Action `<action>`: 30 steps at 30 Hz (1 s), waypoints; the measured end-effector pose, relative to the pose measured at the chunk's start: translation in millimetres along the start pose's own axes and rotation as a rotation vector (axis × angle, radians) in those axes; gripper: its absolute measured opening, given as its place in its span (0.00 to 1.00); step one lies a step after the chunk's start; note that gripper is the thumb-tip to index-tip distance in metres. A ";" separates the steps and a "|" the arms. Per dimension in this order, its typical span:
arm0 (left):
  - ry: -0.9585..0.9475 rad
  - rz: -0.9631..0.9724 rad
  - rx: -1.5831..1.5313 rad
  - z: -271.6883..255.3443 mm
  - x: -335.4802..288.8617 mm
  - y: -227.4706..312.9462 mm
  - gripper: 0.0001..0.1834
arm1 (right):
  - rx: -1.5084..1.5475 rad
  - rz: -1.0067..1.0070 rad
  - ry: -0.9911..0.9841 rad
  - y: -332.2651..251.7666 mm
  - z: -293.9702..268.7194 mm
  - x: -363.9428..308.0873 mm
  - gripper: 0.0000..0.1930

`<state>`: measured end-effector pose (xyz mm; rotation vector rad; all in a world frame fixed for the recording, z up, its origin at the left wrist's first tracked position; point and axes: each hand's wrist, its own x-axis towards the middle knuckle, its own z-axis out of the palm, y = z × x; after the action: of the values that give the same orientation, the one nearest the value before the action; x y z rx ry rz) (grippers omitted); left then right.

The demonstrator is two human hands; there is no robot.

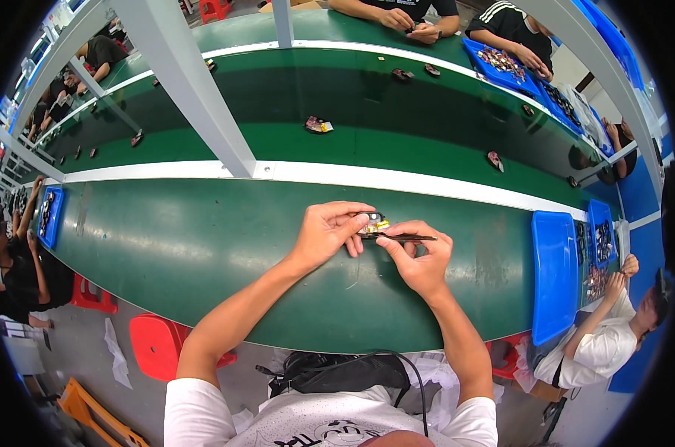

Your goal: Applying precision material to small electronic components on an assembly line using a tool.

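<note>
Holds small electronic assembly [373, 221] at tips of closed left grip [327, 232]; pinches slim black tool [421, 238] in right grip [422, 262] alongside.

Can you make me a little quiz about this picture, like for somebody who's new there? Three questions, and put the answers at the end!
1. True or false: the right grip holds a slim dark tool.

2. What colour is the big tray near the right end of the green bench?
A) red
B) blue
C) white

3. Pick the right word: the small device in the left grip and the big tray are (touching / apart).

Key: 1. True. 2. B. 3. Apart.
</note>
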<state>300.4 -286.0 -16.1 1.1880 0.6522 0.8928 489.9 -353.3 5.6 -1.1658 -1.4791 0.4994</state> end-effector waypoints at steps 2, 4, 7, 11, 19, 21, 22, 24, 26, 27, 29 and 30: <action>-0.004 -0.001 0.000 -0.3 0.2 0.0 0.14 | -0.017 -0.010 -0.018 0.0 -0.8 -0.4 0.08; -0.006 -0.002 0.001 -0.8 0.1 -0.4 0.14 | -0.034 -0.021 -0.037 -0.7 -0.7 -0.2 0.08; -0.011 -0.002 -0.001 -1.0 0.3 -1.3 0.14 | -0.054 -0.063 -0.033 -2.3 -0.3 1.0 0.08; -0.017 -0.032 -0.003 -1.7 -1.2 -0.3 0.14 | -0.058 -0.087 -0.040 -3.2 0.4 0.6 0.08; 0.001 -0.078 0.058 4.7 -0.3 2.4 0.13 | -0.080 -0.090 0.016 -2.8 5.0 -3.0 0.07; 0.018 -0.076 0.073 3.7 0.3 0.9 0.13 | -0.077 -0.113 0.014 -3.3 7.6 -2.5 0.07; 0.028 -0.076 0.076 4.3 1.2 0.7 0.12 | -0.087 -0.131 0.010 -4.2 7.6 -1.7 0.07; 0.056 -0.065 0.116 8.4 4.4 0.1 0.11 | -0.091 -0.154 0.011 -3.5 6.7 -0.2 0.07; 0.084 -0.056 0.155 13.1 11.4 1.4 0.11 | -0.095 -0.173 0.013 0.2 4.8 2.6 0.07; 0.076 -0.082 0.214 14.6 18.2 2.0 0.12 | -0.118 -0.192 0.044 5.2 3.6 3.9 0.07; 0.114 -0.090 0.272 10.6 37.7 3.0 0.12 | -0.137 -0.221 0.124 5.6 1.1 10.3 0.08; 0.139 -0.048 0.296 9.1 56.0 1.2 0.11 | -0.169 -0.216 0.164 7.1 -5.6 12.2 0.08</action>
<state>336.3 -242.3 -11.3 1.3746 0.9468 0.8628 499.2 -341.4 7.3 -1.1320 -1.5039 0.1292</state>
